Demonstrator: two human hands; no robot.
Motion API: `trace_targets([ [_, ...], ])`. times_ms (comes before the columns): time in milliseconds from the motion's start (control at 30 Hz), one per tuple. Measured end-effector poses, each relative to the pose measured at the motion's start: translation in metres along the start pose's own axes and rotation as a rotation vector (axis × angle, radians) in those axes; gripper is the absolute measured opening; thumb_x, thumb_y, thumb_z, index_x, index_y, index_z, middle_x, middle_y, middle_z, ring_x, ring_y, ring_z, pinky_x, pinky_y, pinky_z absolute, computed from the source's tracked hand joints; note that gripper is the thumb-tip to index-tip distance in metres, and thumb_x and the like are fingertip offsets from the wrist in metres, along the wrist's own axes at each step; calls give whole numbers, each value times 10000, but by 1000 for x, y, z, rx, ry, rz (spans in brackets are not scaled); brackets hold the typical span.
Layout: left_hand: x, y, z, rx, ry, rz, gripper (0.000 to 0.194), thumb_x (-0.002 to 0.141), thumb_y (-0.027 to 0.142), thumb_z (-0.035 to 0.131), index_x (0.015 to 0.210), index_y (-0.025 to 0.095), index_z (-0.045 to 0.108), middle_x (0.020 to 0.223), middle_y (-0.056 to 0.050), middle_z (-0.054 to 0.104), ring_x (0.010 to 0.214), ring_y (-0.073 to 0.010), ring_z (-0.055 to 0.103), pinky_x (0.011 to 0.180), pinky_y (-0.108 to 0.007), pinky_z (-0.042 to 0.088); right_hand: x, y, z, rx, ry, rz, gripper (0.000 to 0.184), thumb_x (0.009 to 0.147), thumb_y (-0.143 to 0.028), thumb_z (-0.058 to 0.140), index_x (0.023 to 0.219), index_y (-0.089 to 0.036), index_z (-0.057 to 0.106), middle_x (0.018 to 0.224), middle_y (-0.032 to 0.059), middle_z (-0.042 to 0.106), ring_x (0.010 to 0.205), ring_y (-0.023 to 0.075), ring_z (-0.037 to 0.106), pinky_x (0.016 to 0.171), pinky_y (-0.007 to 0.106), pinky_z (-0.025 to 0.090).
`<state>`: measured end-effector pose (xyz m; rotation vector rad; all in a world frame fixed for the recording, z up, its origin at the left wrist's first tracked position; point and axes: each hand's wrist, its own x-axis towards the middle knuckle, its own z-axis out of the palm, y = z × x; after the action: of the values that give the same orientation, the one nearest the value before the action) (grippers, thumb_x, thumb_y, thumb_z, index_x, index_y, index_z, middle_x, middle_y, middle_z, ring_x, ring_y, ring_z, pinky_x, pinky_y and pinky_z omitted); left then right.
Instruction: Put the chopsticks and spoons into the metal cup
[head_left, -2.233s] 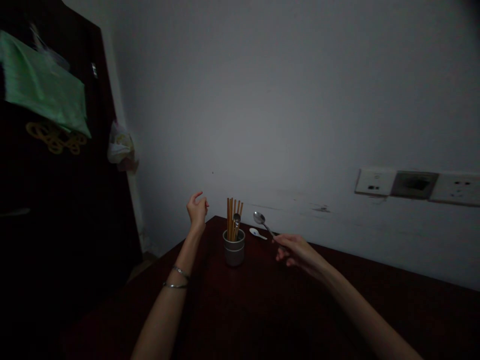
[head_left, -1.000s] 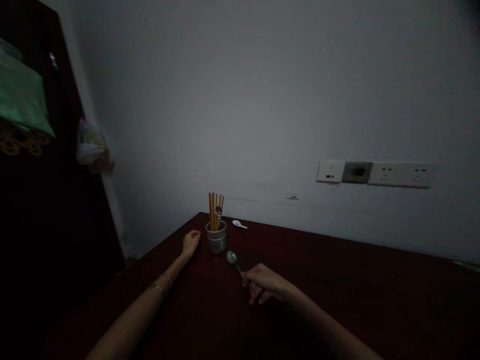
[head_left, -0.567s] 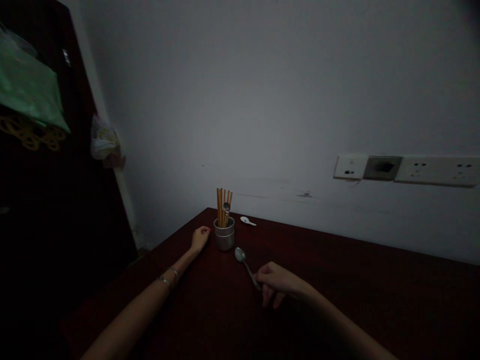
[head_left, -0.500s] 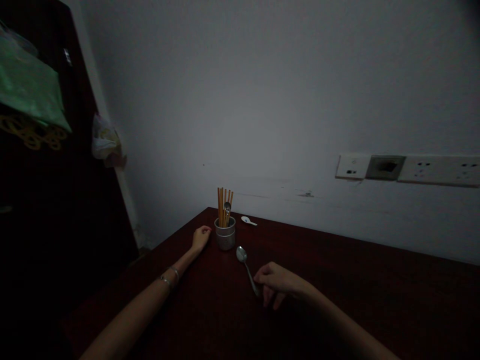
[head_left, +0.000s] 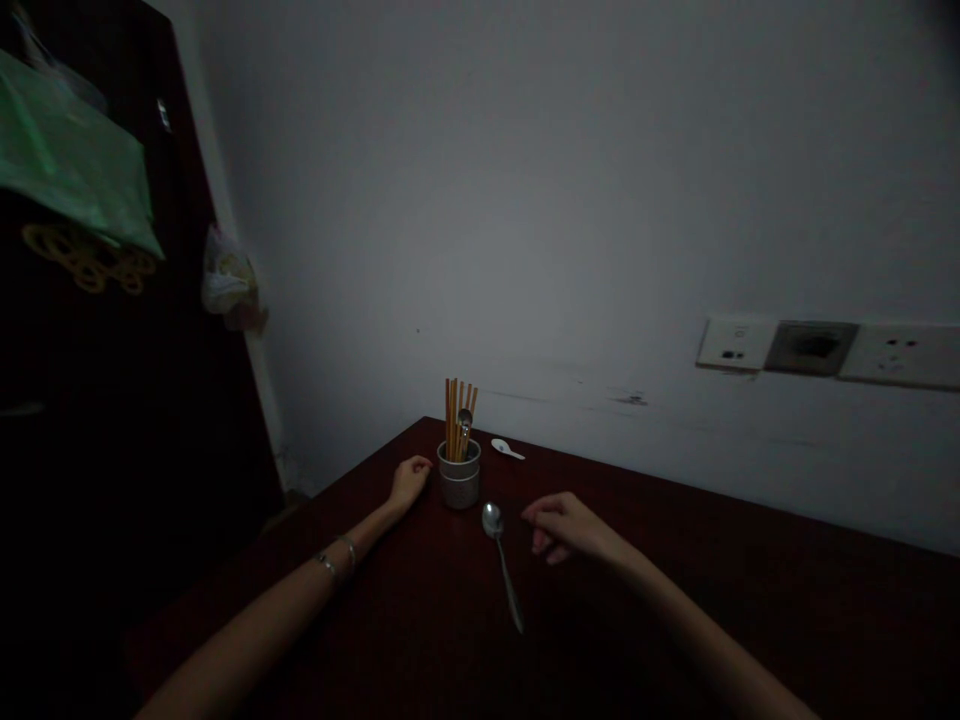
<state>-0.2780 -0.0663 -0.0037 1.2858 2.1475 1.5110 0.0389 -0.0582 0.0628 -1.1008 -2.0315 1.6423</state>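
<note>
A metal spoon lies flat on the dark red table, bowl toward the wall. My right hand hovers just right of the spoon's bowl, fingers loosely curled, holding nothing. My left hand rests on the table beside a small grey metal cup, fingers curled under, not gripping it. The cup holds several orange chopsticks and another spoon. A small white spoon lies behind the cup near the wall.
The table's corner meets a grey wall with a row of sockets at the right. A dark cabinet stands at the left with a green bag hanging on it.
My right hand brought the metal spoon down from the air onto the table, let go of it and moved up to the right. My left hand dropped to rest beside the cup.
</note>
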Motion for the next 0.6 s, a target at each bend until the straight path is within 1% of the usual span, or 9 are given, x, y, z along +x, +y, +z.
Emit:
trace_targets([
  [133, 0, -1, 0, 8, 3, 3, 165, 671, 161, 493, 725, 135, 647, 511, 20, 540, 501, -102, 501, 506, -195, 365, 29, -23, -6, 81, 176, -187, 285, 726, -280, 583, 974, -140, 575, 893, 73, 636, 729, 130, 615, 550, 212, 515],
  [233, 1, -2, 0, 4, 4, 10, 155, 661, 159, 503, 714, 134, 647, 540, 13, 559, 520, -104, 511, 514, -195, 370, 51, -39, -1, 0, 271, -318, 422, 714, -344, 603, 1072, -124, 568, 1004, 104, 630, 847, 181, 609, 689, 285, 518],
  [267, 1, -2, 0, 2, 3, 8, 150, 658, 161, 508, 711, 134, 646, 543, 12, 561, 523, -105, 511, 513, -195, 370, 58, -43, 1, -48, 304, -367, 478, 703, -371, 613, 1104, -116, 558, 1046, 117, 621, 909, 205, 596, 759, 318, 500],
  [333, 0, -2, 0, -5, 8, -4, 144, 656, 170, 515, 708, 133, 644, 533, 14, 553, 514, -103, 505, 504, -193, 368, 69, -50, 6, -146, 354, -446, 589, 668, -429, 639, 1149, -104, 538, 1142, 143, 579, 1041, 247, 541, 892, 366, 426],
  [400, 0, -1, 0, -22, 16, -24, 142, 660, 186, 518, 711, 132, 640, 506, 23, 532, 487, -97, 489, 485, -191, 358, 79, -55, 10, -215, 346, -469, 677, 637, -485, 651, 1178, -99, 521, 1219, 162, 526, 1126, 274, 481, 957, 385, 361],
  [500, 2, 1, -2, -98, 29, -70, 149, 662, 218, 524, 729, 133, 626, 458, 43, 482, 431, -85, 448, 443, -186, 330, 88, -57, 14, -265, 238, -426, 746, 630, -543, 633, 1217, -103, 494, 1266, 171, 486, 1169, 295, 436, 968, 385, 339],
  [533, 3, 2, -3, -147, 49, -94, 162, 663, 232, 523, 748, 132, 619, 444, 51, 462, 411, -81, 431, 428, -185, 317, 90, -57, 15, -276, 207, -402, 766, 630, -554, 627, 1232, -105, 479, 1284, 170, 468, 1181, 297, 423, 970, 383, 335],
  [600, 4, 2, -5, -281, 126, -153, 214, 672, 269, 506, 809, 130, 594, 427, 68, 425, 374, -73, 395, 397, -183, 287, 91, -55, 15, -301, 166, -354, 804, 632, -572, 615, 1262, -104, 442, 1315, 167, 433, 1197, 297, 403, 977, 378, 324],
])
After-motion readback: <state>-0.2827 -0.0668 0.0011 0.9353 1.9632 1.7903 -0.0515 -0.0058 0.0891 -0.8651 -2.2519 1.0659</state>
